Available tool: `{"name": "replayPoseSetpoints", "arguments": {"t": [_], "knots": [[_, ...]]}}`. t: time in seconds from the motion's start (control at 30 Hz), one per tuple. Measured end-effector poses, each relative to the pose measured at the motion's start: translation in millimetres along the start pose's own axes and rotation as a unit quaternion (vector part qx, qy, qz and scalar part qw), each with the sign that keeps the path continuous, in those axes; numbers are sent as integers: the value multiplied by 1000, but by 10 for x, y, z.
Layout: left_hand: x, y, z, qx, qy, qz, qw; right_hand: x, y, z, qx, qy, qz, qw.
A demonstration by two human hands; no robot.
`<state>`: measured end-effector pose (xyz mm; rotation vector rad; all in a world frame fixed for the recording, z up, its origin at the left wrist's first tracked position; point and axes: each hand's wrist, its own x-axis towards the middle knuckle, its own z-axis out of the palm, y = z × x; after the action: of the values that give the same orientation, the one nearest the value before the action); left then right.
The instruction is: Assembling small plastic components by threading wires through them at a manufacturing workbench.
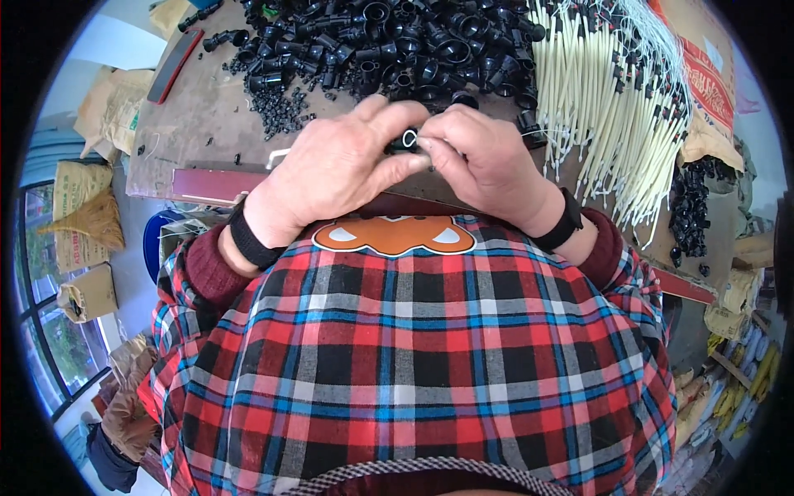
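Note:
Close in front of my chest, my left hand (331, 161) is closed around a small black plastic part (399, 146), mostly hidden by the fingers. A thin white loop (409, 137) shows at that part, between the two hands. My right hand (492, 157) pinches at the loop's right side with thumb and forefinger. Left of my left hand, a short cream tube end (278, 157) sticks out; whether it belongs to the held part I cannot tell. Just beyond the hands lies a heap of black plastic fittings (413, 62).
Tiny black pieces (279, 107) lie scattered left of the heap. To the right, many cream tubes (583, 91) with white cords lie in rows. More black parts (691, 211) sit at the table's right edge. A red-and-black flat object (175, 66) lies far left, above the red table edge (217, 184).

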<state>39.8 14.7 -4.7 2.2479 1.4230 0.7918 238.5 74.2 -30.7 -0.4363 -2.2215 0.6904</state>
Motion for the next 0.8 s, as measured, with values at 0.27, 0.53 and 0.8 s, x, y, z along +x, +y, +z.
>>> {"name": "replayPoseSetpoints", "arguments": {"t": [0.27, 0.53, 0.8], "knots": [[-48, -50, -41, 85, -62, 17, 994, -102, -33, -27, 80, -9, 82, 993], [-119, -52, -67, -18, -63, -4, 998, -67, -36, -7, 91, 9, 38, 995], [-110, -39, -49, 11, -46, 10, 999, -66, -64, 19, 72, 15, 40, 997]]}}
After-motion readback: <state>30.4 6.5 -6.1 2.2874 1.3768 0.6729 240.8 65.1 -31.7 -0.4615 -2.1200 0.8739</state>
